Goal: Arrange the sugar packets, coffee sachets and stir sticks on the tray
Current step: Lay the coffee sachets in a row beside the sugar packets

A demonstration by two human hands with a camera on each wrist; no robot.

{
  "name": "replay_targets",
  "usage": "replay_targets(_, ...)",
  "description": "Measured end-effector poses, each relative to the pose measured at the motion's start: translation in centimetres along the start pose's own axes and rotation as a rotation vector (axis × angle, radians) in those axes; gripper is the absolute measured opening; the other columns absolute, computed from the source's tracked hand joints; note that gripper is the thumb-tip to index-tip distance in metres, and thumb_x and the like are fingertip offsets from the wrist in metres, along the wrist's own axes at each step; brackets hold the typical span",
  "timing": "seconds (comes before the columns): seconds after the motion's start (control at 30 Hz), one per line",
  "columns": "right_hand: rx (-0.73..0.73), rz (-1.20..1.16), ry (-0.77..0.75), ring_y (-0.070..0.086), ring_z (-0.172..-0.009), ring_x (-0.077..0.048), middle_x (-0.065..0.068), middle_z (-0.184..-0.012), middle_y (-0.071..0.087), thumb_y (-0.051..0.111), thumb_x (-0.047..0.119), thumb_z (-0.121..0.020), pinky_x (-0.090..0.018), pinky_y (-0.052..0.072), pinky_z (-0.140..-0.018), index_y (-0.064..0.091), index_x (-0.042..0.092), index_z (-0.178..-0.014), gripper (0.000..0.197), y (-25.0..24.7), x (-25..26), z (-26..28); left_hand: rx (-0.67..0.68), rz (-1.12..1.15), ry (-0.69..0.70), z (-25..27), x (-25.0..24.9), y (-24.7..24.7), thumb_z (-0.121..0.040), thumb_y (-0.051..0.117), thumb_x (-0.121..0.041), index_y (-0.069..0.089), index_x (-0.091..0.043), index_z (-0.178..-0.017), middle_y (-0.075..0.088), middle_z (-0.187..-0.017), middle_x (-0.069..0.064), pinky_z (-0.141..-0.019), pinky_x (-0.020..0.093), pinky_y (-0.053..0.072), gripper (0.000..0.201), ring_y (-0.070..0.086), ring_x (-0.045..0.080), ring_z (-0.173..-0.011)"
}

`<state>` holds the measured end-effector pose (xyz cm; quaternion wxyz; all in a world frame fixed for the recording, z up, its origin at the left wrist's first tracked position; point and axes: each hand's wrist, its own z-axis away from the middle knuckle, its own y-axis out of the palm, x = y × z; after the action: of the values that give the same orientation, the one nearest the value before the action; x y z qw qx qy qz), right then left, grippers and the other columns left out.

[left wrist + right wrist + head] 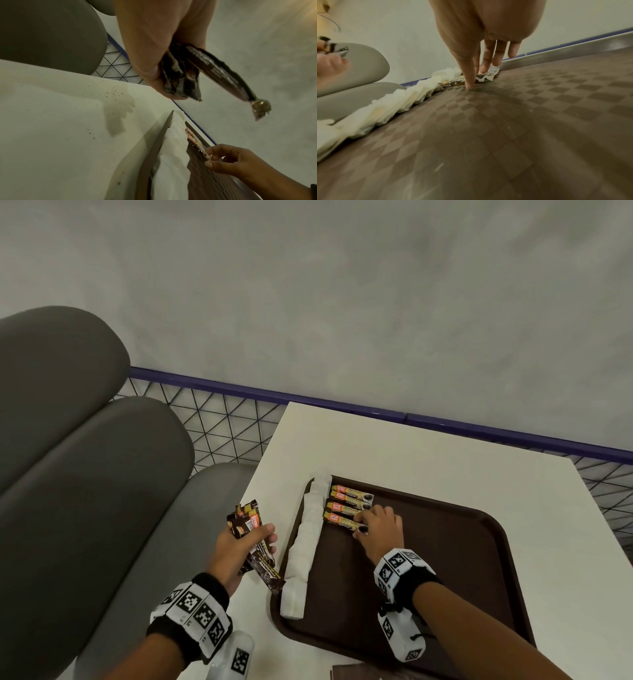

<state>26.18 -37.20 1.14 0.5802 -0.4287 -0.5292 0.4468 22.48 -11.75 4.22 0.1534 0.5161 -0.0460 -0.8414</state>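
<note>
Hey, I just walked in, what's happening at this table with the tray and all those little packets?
A person is laying out coffee supplies on a brown tray on a white table. A row of white sugar packets runs along the tray's left edge, with four coffee sachets lined up beside it. The right hand is at the nearest sachet, fingertips on it, seemingly setting it in place. The left hand holds a bunch of further sachets above the table, left of the tray. No stir sticks are clearly visible.

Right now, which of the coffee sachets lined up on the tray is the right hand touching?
The nearest sachet, last in the row beside the white sugar packets. The right hand has its fingertips on its dark end; the sachets farther back lie untouched.
</note>
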Motion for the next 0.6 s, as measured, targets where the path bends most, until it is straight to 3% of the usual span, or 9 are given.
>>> replay_targets(0.13, -0.037, -0.041, 0.003, 0.037, -0.118, -0.017, 0.005, -0.124, 0.046, 0.06, 0.037, -0.084, -0.029, 0.025, -0.101, 0.052, 0.028, -0.121, 0.039, 0.7, 0.1, -0.1, -0.014, 0.002, 0.003, -0.4, 0.1, -0.5, -0.081, 0.069, -0.007, 0.058, 0.01, -0.111, 0.068, -0.085, 0.02, -0.065, 0.039, 0.057, 0.036, 0.066, 0.029, -0.073)
replay_targets(0.27, -0.055, -0.016, -0.073, 0.038, -0.117, -0.016, 0.005, -0.123, 0.047, 0.055, 0.034, -0.088, -0.029, 0.025, -0.101, 0.055, 0.029, -0.117, 0.029, 1.1, 0.3, 0.1, -0.004, 0.007, -0.004, -0.6, 0.2, -0.3, -0.081, 0.069, -0.007, 0.058, 0.01, -0.111, 0.068, -0.084, 0.018, -0.062, 0.037, 0.056, 0.037, 0.066, 0.028, -0.07)
replay_targets(0.43, -0.09, 0.005, -0.087, 0.04, -0.117, -0.019, 0.004, -0.122, 0.051, 0.053, 0.027, -0.09, -0.031, 0.024, -0.101, 0.056, 0.026, -0.116, 0.027, 1.4, 0.4, -0.3, 0.022, 0.006, -0.009, -0.5, 0.1, 0.1, -0.081, 0.07, -0.009, 0.059, 0.009, -0.109, 0.069, -0.085, 0.019, -0.068, 0.039, 0.056, 0.035, 0.067, 0.029, -0.073)
replay_targets(0.6, -0.094, 0.018, -0.081, 0.042, -0.116, -0.021, 0.001, -0.121, 0.052, 0.055, 0.025, -0.089, -0.032, 0.025, -0.101, 0.056, 0.022, -0.116, 0.028, 1.4, 0.5, -0.7, 0.041, 0.012, -0.004, -0.2, -0.1, 0.5, -0.081, 0.069, -0.008, 0.06, 0.007, -0.106, 0.068, -0.088, 0.021, -0.066, 0.037, 0.057, 0.031, 0.066, 0.028, -0.072)
